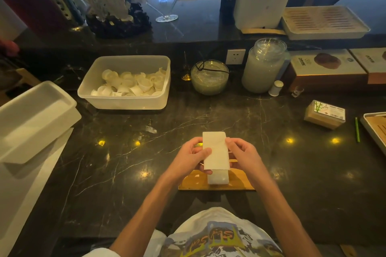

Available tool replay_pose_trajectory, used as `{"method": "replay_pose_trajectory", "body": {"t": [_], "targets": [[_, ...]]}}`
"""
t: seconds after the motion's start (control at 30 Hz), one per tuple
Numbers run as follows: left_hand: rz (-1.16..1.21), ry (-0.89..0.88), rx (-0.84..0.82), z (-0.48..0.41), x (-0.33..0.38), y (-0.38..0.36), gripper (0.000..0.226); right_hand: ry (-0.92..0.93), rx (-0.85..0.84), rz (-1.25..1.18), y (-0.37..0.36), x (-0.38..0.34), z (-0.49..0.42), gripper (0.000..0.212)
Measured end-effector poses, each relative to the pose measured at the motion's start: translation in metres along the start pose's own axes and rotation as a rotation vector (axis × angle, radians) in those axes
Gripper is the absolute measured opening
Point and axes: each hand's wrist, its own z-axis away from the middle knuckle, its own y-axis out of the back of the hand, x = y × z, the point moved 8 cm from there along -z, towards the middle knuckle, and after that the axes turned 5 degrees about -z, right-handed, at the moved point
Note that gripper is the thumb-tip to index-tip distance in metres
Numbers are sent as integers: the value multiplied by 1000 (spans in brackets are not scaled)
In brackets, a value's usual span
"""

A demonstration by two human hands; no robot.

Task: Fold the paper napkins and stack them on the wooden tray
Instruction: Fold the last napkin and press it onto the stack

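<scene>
The folded napkin (pixel 215 152) is in my two hands, a long white rectangle lifted just above the wooden tray (pixel 192 182) at the near edge of the dark stone counter (pixel 146 152). My left hand (pixel 191 158) grips its left side, thumb curled over the top face and fingers beneath. My right hand (pixel 244 155) grips the right side, fingers curled against the edge. I take it by both long sides, I judge, so the fold keeps flat and the edges stay square while I line it up over the stack (pixel 218 178) below. That stack lies on the tray pointing the same way, its near end showing under the napkin, so what is left looks like a straight lowering onto it.

By count: one napkin in hand, one stack, one tray. How many napkins make up the stack I cannot tell, as its layers blur together. Further back stands one clear plastic tub (pixel 125 103) of small white cups, too jumbled to number. To the right of it are one glass bowl (pixel 210 78) and one tall glass jar (pixel 263 67), with one small box (pixel 324 117) nearer to me.
</scene>
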Motion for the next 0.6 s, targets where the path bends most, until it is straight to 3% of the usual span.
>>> {"method": "replay_pose_trajectory", "body": {"t": [0.1,0.33,0.6], "targets": [[12,6,5,-3,-5,2,24,-12,-44,34,-1,6,0,9],[-112,154,11,-11,-54,-5,9,-67,0,142,18,50,-9,27],[-158,186,42,-10,-88,-18,8,-82,19,247,22,89,-10,30]]}}
